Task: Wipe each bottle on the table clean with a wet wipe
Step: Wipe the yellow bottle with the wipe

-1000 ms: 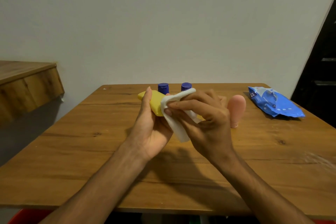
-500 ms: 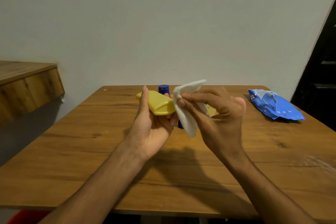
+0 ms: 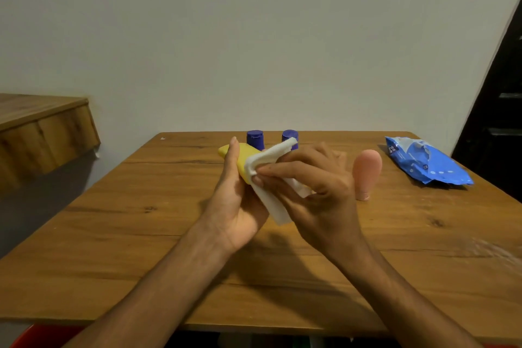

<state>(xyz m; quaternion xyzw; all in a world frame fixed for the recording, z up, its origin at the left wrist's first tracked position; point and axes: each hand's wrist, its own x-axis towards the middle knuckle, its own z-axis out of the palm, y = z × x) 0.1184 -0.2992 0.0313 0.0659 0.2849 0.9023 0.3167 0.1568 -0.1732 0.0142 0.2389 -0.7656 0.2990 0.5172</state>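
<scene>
My left hand grips a yellow bottle, held on its side above the wooden table. A white wet wipe is pinched in my right hand and lies pressed against the right part of the yellow bottle. Behind my hands stand two bottles of which only the dark blue caps show: one on the left and one on the right. A pink bottle stands upright just right of my right hand.
A blue pack of wet wipes lies at the table's back right. A wooden shelf juts from the wall at left. A dark door is at the right edge. Something red shows under the table's front edge.
My right hand lifted the wipe off the yellow bottle half a second ago and has now brought it back left onto the bottle. My left hand keeps its hold on the bottle.
</scene>
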